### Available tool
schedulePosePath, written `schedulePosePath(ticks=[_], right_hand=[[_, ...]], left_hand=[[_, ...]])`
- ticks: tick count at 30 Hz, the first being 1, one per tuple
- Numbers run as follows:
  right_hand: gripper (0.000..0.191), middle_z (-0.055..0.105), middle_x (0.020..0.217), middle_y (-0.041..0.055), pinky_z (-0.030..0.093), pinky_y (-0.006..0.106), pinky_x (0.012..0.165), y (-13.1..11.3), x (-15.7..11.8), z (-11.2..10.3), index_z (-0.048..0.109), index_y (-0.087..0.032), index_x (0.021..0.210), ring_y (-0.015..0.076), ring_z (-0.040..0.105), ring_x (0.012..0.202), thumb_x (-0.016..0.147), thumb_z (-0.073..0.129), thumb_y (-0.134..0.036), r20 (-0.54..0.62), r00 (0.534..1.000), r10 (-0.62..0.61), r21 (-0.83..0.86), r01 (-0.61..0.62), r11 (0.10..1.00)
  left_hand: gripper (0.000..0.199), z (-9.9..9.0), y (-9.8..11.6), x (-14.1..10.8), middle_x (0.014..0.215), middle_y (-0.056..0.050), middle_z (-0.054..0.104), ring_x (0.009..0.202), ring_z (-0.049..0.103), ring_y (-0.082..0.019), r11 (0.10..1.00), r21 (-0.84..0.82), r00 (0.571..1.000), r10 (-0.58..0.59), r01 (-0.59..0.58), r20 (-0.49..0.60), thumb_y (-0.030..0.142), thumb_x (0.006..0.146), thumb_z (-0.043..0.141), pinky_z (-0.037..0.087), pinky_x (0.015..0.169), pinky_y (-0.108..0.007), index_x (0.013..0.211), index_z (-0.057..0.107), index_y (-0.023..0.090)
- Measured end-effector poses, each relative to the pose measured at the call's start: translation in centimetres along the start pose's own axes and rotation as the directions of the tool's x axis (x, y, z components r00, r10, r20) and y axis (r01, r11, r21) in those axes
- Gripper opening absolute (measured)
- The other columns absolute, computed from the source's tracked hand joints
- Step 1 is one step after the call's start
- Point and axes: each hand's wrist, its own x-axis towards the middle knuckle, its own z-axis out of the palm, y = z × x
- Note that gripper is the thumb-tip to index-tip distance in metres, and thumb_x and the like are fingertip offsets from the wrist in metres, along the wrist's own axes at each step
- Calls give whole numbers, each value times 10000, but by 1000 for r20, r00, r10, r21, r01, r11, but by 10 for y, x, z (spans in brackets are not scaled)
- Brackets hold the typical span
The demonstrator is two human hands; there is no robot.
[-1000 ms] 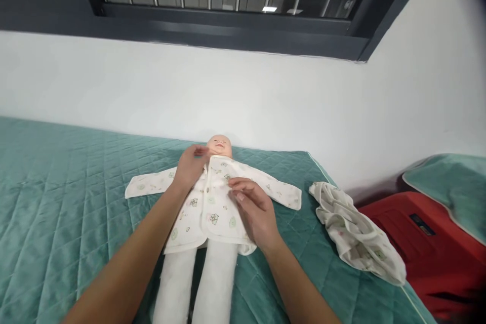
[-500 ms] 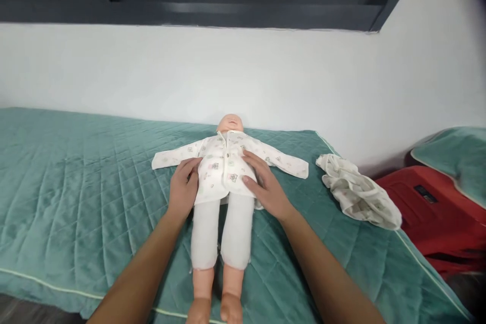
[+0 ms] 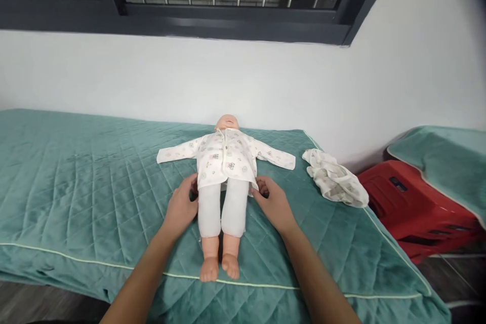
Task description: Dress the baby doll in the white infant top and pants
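A baby doll (image 3: 220,255) lies on its back on the green quilted cover, its head by the wall and its feet toward me. It wears a white printed baby shirt (image 3: 224,157), sleeves spread out to both sides, above white padded legs. My left hand (image 3: 182,206) is curled closed at the shirt's lower left edge, its fingertips partly hidden. At the opposite corner of the hem, my right hand (image 3: 274,203) pinches the shirt's cloth between thumb and fingers.
A crumpled white printed cloth (image 3: 336,178) lies on the quilted cover (image 3: 102,187) near its right edge. Beyond that edge is a red plastic object (image 3: 413,207), partly under another green cover (image 3: 444,157). A white wall (image 3: 159,76) and dark-framed window (image 3: 228,25) rise behind.
Both hands have slid from the shirt's front down to the sides of its hem, and their fingers have closed. My view has shifted, bringing the doll's feet fully into sight.
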Motion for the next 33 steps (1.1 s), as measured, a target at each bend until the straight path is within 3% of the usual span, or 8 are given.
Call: schedulePosePath(ticks=[5,9,12,15,18,24,28,33], right_hand=[[150,532,689,-46,402,299,644,-5,0,1,595,-224,927,153,497,646,856,580,-356,-31,999,6,-26,-6,1000],[141,508,696,-53,410,292,652,-1,-2,0,570,-224,962,147,491,641,832,560,-279,-125,992,-20,6,21,1000],[182,477,694,-53,420,299,660,3,-2,0,567,-224,983,154,490,648,803,543,-225,-167,985,-31,15,34,999],[258,499,767,-27,439,320,694,4,-1,0,576,-221,1000,167,505,697,753,526,-164,-168,983,-69,-38,64,997],[387,559,975,37,471,357,775,5,0,0,573,-217,1068,199,549,862,704,497,-109,-163,977,-138,-63,130,990],[528,552,1225,83,503,416,881,3,2,-1,549,-244,1184,246,532,1149,687,462,-89,-113,980,-166,51,173,984],[619,518,1348,73,467,448,987,2,1,-4,549,-268,1232,247,473,1279,653,450,-70,-62,980,-189,124,196,973],[619,518,1394,62,479,451,995,9,3,-6,574,-277,1249,248,487,1294,668,458,-100,-103,988,-112,238,134,962]], left_hand=[[406,1,4,-1,1048,-45,690,897,623,-222,977,211,1000,22,-23,8,239,804,598,457,840,-359,1210,603,238],[123,0,5,-6,827,-9,636,764,581,-192,973,231,987,16,22,-163,260,835,536,429,723,-306,928,604,218],[41,-2,6,-10,754,14,588,708,545,-175,974,217,965,3,56,-263,238,822,525,404,690,-290,836,559,222],[31,-2,7,-9,778,8,591,743,544,-181,967,249,968,20,44,-250,210,807,515,392,702,-296,810,543,224],[56,-3,6,-6,814,-4,586,799,541,-190,966,258,970,77,-15,-232,176,782,505,398,733,-307,789,534,223],[171,-4,-4,-1,943,-34,625,919,569,-202,990,97,965,126,-107,-230,106,722,456,444,789,-323,815,534,225],[249,-5,-7,0,1005,-52,652,978,595,-224,997,52,965,61,-49,-254,99,730,437,465,847,-357,894,570,231],[256,-5,-6,-1,1030,-55,675,982,615,-236,997,75,965,21,-2,-263,135,771,444,469,885,-377,945,604,235]])
